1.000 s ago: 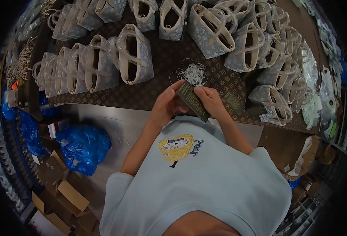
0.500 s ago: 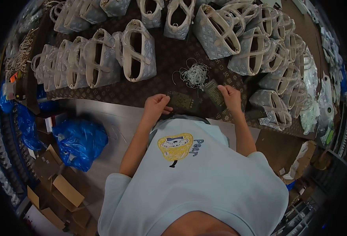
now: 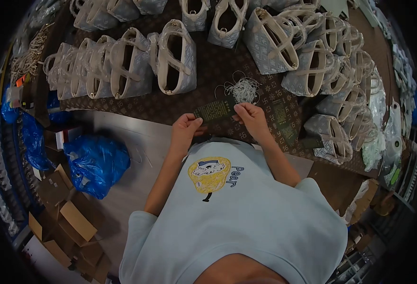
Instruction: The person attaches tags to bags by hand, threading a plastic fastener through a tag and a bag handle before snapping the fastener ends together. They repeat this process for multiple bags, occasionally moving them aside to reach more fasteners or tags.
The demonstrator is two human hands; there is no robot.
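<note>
My left hand (image 3: 186,131) pinches the left end of a dark green printed card (image 3: 213,110), thumb pressed to fingers. My right hand (image 3: 252,120) grips its right end, likewise closed thumb to finger. The card spans both hands at the near edge of the brown patterned table (image 3: 123,105); a tangle of pale strings (image 3: 245,90) lies just beyond my right fingertips. Wrapped handbags (image 3: 177,59) stand farther back.

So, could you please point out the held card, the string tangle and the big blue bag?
Held card (image 3: 214,110): head view, middle of its printed face.
String tangle (image 3: 246,90): head view, centre of the heap.
Big blue bag (image 3: 97,163): head view, its crumpled middle.
</note>
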